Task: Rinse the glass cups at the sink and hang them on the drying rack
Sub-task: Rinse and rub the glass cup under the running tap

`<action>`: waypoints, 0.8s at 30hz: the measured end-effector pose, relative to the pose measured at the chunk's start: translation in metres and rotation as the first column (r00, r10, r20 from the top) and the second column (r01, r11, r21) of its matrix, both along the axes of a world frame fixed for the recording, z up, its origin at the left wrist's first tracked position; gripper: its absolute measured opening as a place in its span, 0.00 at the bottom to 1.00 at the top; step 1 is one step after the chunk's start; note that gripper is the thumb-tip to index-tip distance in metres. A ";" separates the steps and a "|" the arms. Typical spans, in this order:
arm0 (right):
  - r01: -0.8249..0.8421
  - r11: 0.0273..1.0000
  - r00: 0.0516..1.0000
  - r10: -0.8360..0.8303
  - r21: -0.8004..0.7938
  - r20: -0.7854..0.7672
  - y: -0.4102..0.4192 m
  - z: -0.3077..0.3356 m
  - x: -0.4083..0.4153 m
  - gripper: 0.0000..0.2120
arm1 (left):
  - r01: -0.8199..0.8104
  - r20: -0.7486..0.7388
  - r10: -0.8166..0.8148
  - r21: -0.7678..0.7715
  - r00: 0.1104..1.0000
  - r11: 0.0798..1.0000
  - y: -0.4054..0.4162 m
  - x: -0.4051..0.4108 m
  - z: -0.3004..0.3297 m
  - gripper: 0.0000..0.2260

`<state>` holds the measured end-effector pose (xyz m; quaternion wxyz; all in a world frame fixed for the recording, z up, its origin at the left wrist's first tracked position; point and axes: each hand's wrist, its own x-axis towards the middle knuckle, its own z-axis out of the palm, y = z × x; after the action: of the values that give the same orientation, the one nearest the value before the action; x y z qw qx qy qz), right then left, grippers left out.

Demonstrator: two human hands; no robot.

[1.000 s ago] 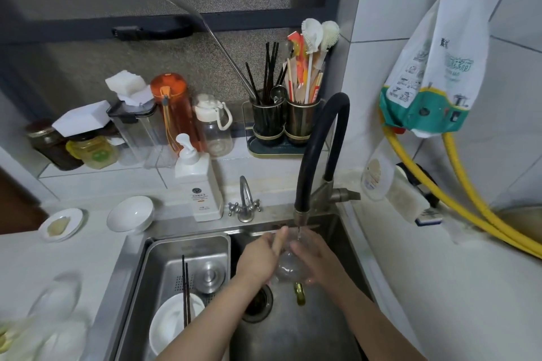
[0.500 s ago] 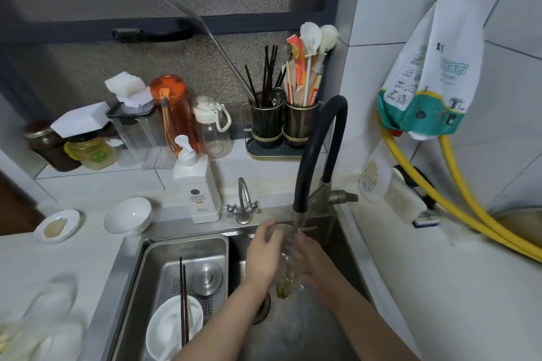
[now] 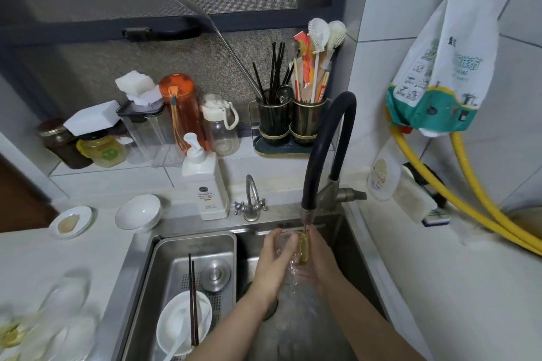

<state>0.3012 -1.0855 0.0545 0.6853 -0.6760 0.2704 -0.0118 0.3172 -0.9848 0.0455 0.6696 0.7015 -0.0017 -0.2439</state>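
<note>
I have lifted the glass cup (image 3: 289, 252) up close under the black tap (image 3: 308, 215), and its amber handle now faces me. So it is still the rinse; no hanging yet. My left hand (image 3: 271, 265) and right hand (image 3: 321, 261) wrap their fingers around it. The soap bottle (image 3: 205, 187) label is too small to read.

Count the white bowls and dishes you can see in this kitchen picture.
3. A small saucer and a bowl sit on the counter left of the sink; a third bowl lies in the sink's drainer tray. Others may be hidden.
</note>
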 end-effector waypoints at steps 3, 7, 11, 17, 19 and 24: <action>0.040 0.976 0.999 -0.034 0.215 -0.035 -0.002 0.002 -0.004 0.21 | -0.055 0.071 0.049 0.073 0.996 0.996 -0.002 0.003 0.000 0.15; -0.030 0.985 0.994 0.011 0.167 0.110 -0.002 -0.005 -0.014 0.09 | -0.090 -0.043 0.099 0.182 0.994 0.979 -0.009 0.015 0.010 0.26; -0.120 0.982 0.976 0.090 0.147 0.199 -0.006 -0.021 -0.025 0.28 | -0.039 -0.237 0.077 0.158 0.968 0.987 -0.015 0.022 0.014 0.36; 0.012 0.982 1.000 -0.017 0.191 0.024 -0.014 -0.018 -0.015 0.22 | 0.130 -0.072 -0.121 0.140 0.990 0.982 -0.008 0.019 0.003 0.33; 0.028 0.946 0.995 0.003 0.322 -0.097 -0.017 -0.017 -0.012 0.28 | 0.190 0.006 -0.191 0.085 0.982 0.978 -0.001 0.014 -0.005 0.32; -0.186 0.940 0.977 0.209 0.287 -0.050 -0.016 -0.008 -0.019 0.12 | 0.073 0.111 -0.077 0.040 0.991 0.997 0.009 0.016 -0.013 0.18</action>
<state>0.2826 -1.1017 0.0464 0.7606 -0.5957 0.2272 0.1225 0.3327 -0.9761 0.0322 0.6461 0.7254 -0.0614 -0.2293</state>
